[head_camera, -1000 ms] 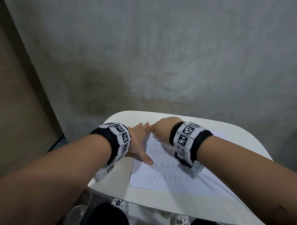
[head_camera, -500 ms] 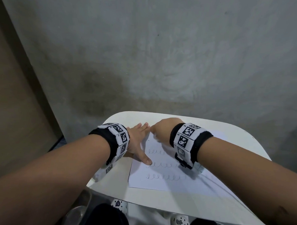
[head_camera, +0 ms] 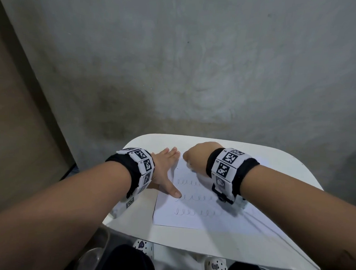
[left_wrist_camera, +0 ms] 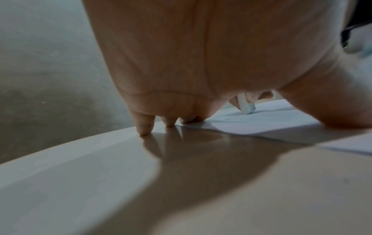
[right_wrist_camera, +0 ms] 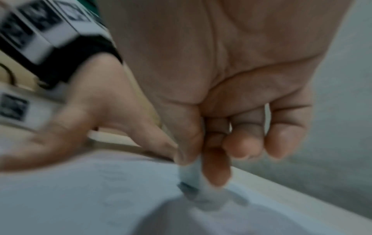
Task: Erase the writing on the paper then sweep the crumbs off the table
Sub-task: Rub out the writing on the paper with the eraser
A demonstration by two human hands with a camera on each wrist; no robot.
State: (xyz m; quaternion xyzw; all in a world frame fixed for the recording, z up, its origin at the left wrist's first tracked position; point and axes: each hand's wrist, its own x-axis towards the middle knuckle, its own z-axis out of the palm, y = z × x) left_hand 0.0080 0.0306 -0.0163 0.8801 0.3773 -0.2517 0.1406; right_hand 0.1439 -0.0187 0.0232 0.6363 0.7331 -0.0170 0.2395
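On the small white table (head_camera: 253, 157) a sheet of paper (head_camera: 190, 218) lies with three rows of looped pencil writing (head_camera: 197, 198) across it. At its far left corner the left hand (head_camera: 164, 164) lies flat, fingers straight and spread, thumb (head_camera: 174, 191) stretched back over the sheet's left edge — most likely pinning the paper so rubbing cannot drag or crumple it. Just beside it, the right hand (head_camera: 198, 155) is curled, thumb and fingertips (right_wrist_camera: 215, 168) pinching a white eraser (right_wrist_camera: 193, 176) whose lower end is pressed to the paper near its top edge; the right wrist view is blurred, which suggests quick strokes. All three rows look unerased, so I judge the erasing barely begun. No crumbs can be made out yet — too small or too blurred to tell — and sweeping is not yet due.
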